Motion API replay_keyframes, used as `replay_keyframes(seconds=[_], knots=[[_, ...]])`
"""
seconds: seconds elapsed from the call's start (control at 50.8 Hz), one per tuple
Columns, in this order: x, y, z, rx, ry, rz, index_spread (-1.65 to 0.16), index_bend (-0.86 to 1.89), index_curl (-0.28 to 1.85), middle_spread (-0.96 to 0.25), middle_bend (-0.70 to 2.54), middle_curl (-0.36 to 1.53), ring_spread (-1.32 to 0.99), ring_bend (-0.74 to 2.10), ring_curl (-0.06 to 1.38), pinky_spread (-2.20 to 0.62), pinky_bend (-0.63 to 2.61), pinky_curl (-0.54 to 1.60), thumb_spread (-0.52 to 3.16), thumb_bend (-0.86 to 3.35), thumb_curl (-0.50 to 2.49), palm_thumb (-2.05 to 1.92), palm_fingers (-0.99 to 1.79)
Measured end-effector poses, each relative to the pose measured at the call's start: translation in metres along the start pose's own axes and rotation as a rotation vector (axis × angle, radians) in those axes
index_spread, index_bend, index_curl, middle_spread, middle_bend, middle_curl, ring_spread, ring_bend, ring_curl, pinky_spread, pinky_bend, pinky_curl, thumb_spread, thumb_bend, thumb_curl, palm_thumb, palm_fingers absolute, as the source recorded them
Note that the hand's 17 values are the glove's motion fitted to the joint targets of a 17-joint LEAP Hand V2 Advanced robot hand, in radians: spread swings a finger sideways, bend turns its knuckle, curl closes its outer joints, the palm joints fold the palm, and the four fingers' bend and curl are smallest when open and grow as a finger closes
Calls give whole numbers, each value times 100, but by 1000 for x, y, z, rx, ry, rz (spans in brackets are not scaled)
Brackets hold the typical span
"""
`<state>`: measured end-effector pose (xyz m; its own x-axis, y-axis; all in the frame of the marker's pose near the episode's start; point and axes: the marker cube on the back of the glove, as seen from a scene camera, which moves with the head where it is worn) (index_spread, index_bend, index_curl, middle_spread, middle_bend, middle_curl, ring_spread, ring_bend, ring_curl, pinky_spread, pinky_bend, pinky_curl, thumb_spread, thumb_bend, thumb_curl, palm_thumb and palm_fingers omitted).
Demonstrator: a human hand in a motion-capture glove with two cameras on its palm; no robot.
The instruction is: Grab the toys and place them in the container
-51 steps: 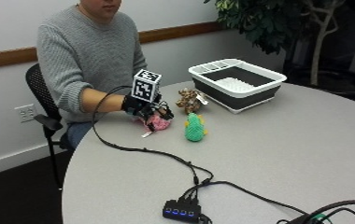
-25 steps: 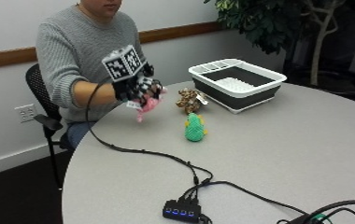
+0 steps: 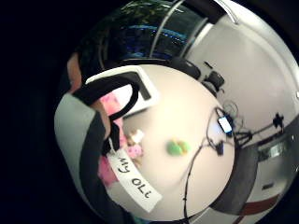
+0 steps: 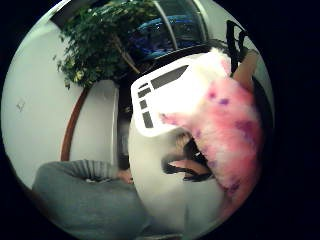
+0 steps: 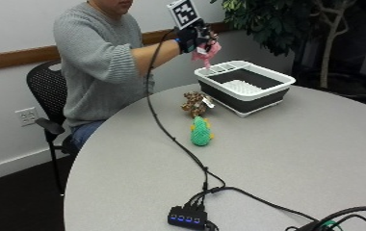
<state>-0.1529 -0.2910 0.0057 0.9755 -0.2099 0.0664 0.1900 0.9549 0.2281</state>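
Pink plush toy [image 5: 206, 53] pinched in gloved right hand [image 5: 194, 38], fingers curled round its upper part, lower part dangling free. Held high in the air, above the near-left corner of the container [image 5: 246, 86], not touching the rim. Arm stretched out from a grey sleeve [image 5: 115, 57].

White-rimmed, dark-walled container on the far side of the round grey table [image 5: 298, 159], ribbed white insert showing inside. No toy visible in it from the outside view.

Brown toy [image 5: 194, 103] on the tabletop just left of the container, near its wall but apart. Green toy [image 5: 201, 132] nearer than the brown one, upright, with a small yellow bit at its side, well apart from the container.

Black cable [image 5: 170, 134] trailing down across the table to a small black hub [image 5: 186, 217] with blue lights at the near edge.

Seen from the thumb side of the palm: pink fur with purple spots [image 4: 227, 125] filling much of the frame, pressed close against the palm, container rim [image 4: 155, 97] beyond it. Seen from the little-finger side: pink fur [image 3: 112, 109] tucked behind a black strap, a white tag with handwriting hanging from it, the green toy [image 3: 177, 147] lying on the table, container corner [image 3: 140, 84] close by.

Leafy plant [image 5: 279, 19] beyond the table on the far right; black chair [image 5: 45, 94] behind the seated person.
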Motion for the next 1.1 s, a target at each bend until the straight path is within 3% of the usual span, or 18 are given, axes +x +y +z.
replay_keyframes(seconds=[0.177, 0.256, 0.315, 0.335, 0.374, 0.394, 0.473, 0.571, 0.709, 0.807, 0.965, 1.103], knots=[[-30, -56, 48, -74, 78, -41, -39, 40, 69, -24, 72, 58, -65, 78, 39, -34, 110, 47, 87, 11, 75, 57, 90], [-20, -68, 71, -189, 203, 8, -39, 40, 71, -25, 72, 60, -65, 78, 41, -33, 110, 48, 87, 8, 76, 54, 83], [-4, -61, 83, -306, 236, 5, -39, 34, 72, -25, 57, 56, -60, 72, 42, -30, 109, 49, 103, -4, 67, 33, 38], [1, -58, 85, -321, 244, 18, -39, 32, 72, -23, 41, 52, -54, 66, 41, -27, 113, 51, 104, -10, 63, 23, 7], [6, -53, 87, -326, 221, 17, -37, 24, 71, -20, 30, 49, -43, 55, 41, -19, 117, 53, 102, -16, 57, 6, -29], [6, -50, 88, -325, 191, -6, -37, 19, 68, -18, 26, 47, -38, 47, 38, -16, 116, 51, 101, -16, 55, 0, -36], [10, -40, 87, -325, 127, -65, -37, 11, 56, -15, 17, 42, -26, 28, 29, -8, 109, 44, 100, -11, 50, -8, -30], [20, -30, 80, -330, 106, -20, -36, 11, 50, -13, 14, 39, -17, 20, 25, -2, 104, 40, 101, -9, 44, -10, -23], [68, -2, 62, -354, 284, 80, -35, 12, 44, -13, 14, 35, -12, 24, 27, 2, 98, 38, 106, -7, 38, -8, -13], [108, 27, 40, -353, 279, 115, -35, 10, 40, -14, 15, 34, -14, 37, 30, 2, 97, 37, 110, -6, 35, -7, -4], [199, 70, 1, -350, 235, 351, -36, 5, 29, -19, 33, 39, -26, 73, 39, -1, 93, 34, 117, -4, 32, -4, 23], [239, 90, 8, -392, 228, 442, -36, 9, 25, -20, 41, 42, -31, 85, 45, -4, 96, 35, 121, -3, 31, -3, 22]])
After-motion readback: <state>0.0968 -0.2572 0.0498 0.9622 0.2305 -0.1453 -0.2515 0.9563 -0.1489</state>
